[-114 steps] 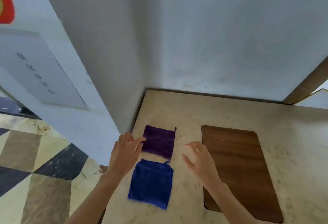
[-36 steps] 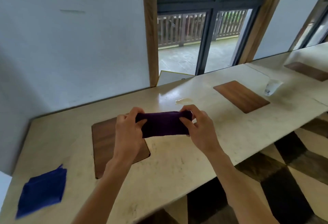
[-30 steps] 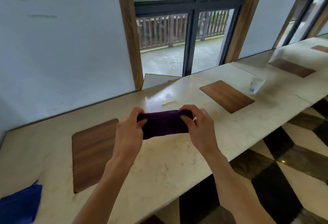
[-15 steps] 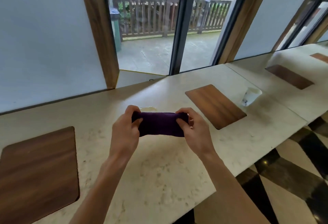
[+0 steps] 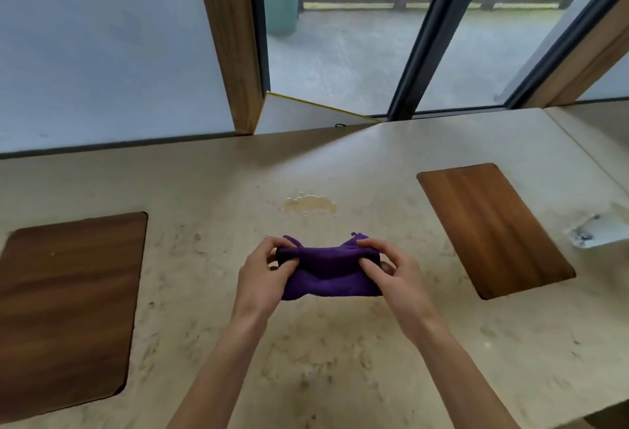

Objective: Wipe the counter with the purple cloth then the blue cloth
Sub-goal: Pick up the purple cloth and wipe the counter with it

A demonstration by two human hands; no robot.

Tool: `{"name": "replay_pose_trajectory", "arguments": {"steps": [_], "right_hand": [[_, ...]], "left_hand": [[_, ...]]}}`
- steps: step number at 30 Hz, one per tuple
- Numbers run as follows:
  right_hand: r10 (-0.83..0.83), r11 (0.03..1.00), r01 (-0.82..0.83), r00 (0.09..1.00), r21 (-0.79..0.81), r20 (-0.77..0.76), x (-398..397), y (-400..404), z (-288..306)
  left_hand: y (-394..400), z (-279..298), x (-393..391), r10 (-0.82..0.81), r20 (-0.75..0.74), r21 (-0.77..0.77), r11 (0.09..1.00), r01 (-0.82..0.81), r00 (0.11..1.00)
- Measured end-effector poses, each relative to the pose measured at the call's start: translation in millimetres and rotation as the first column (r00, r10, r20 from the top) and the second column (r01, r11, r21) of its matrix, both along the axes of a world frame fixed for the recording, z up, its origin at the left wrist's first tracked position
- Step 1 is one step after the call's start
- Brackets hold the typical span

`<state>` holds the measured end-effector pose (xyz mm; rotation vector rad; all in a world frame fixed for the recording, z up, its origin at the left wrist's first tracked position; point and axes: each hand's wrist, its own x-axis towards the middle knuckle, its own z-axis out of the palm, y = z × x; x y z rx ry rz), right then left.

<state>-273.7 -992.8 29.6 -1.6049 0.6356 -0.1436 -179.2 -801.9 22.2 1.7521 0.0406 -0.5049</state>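
Observation:
I hold the folded purple cloth (image 5: 328,272) with both hands over the beige stone counter (image 5: 340,353). My left hand (image 5: 263,272) pinches its left end and my right hand (image 5: 391,272) pinches its right end. A pale puddle of spilled liquid (image 5: 309,204) lies on the counter just beyond the cloth. The blue cloth is out of view.
A dark wooden inlay (image 5: 68,306) sits in the counter at the left and another wooden inlay (image 5: 493,228) at the right. A tipped white cup (image 5: 592,234) lies at the far right edge. A wall and window frame (image 5: 235,40) rise behind the counter.
I have carried the purple cloth rightwards along the counter from the corner; the blue cloth has dropped out of view. The spill is now directly ahead, and the cloth hangs lower.

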Motion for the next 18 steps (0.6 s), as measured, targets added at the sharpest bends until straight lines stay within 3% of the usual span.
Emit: {"name": "replay_pose_trajectory", "arguments": {"steps": [4,8,11,14,16,18], "right_hand": [[0.021,0.998,-0.017,0.998,0.064,-0.058,24.3,-19.8,-37.8],[0.068,0.994,-0.077,0.992,-0.08,-0.102,48.0,-36.2,-81.2],[0.125,0.96,-0.165,0.975,-0.228,-0.182,46.5,-38.3,-115.4],[0.173,0.873,-0.289,0.937,-0.393,-0.304,31.4,-37.5,-140.8],[0.188,0.807,-0.362,0.906,-0.466,-0.378,20.5,-36.1,-147.1],[0.151,0.65,-0.446,0.869,-0.616,-0.47,12.5,-33.2,-147.1]], "left_hand": [[-18.4,-39.8,15.2,0.008,-0.165,-0.105,0.994,-0.026,0.986],[-35.6,-86.3,27.6,0.006,-0.197,-0.094,0.995,-0.025,0.98],[-42.0,-119.8,20.5,-0.017,-0.169,0.134,0.99,0.04,0.985],[-41.9,-142.8,2.9,-0.127,-0.041,0.404,0.905,0.133,0.991],[-39.7,-147.9,-6.0,-0.216,-0.01,0.581,0.794,0.181,0.976],[-33.5,-149.5,-12.9,-0.299,-0.003,0.754,0.626,0.198,0.954]]}}
